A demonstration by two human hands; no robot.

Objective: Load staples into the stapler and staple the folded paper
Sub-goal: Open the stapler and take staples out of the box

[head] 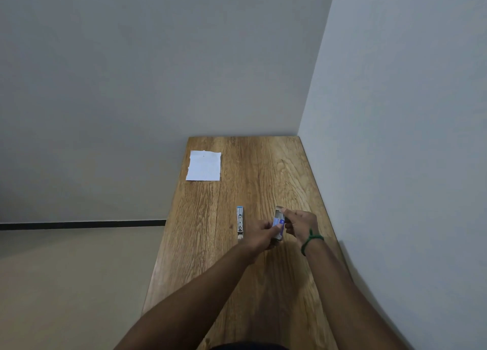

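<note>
Midway along a narrow wooden table [263, 165], the left hand [259, 235] and right hand [301, 223] pinch a small blue-and-white staple box [278, 224] between them. Just to their left a slim silver stapler [240, 223] with a blue tip lies flat, untouched. White paper [203, 166], ragged along its left edge, sits near the far left corner. Plain grey walls meet behind. The box's contents are too small to make out.

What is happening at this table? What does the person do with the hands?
A person holds a small blue staple box over the wooden table with both hands. The left hand grips its near end and the right hand pinches its far end, apparently opening it. The stapler lies untouched on the table, just left of the hands. The folded paper lies near the far left corner, not yet stapled.
</note>
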